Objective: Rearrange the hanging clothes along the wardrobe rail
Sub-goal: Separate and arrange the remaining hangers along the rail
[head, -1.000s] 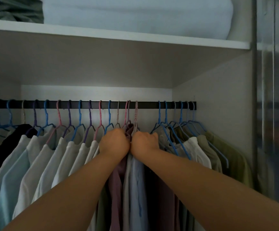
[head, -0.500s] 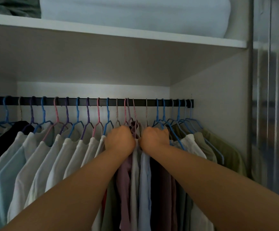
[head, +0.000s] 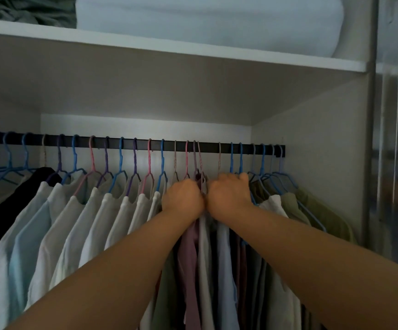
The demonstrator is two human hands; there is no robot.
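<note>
A black wardrobe rail (head: 145,144) is seen running under a white shelf (head: 169,47), ending at the right side wall; coloured hangers (head: 121,160) are hooked all along it, blue, pink and purple; pale shirts (head: 93,225) are hung left of centre, a black garment (head: 14,206) further left, olive shirts (head: 312,210) at the right end; mauve and light blue garments (head: 191,253) are hung in the middle. Both arms are raised into the middle of the row; the left hand (head: 183,198) is curled into the clothes just below the hooks, fingers bent and pressed together; what exactly is pinched cannot be told. The right hand (head: 230,192) is set just beside it, nearly touching, fingers curled over hanger shoulders and fabric. Folded bedding (head: 205,17) is kept on the shelf above.
</note>
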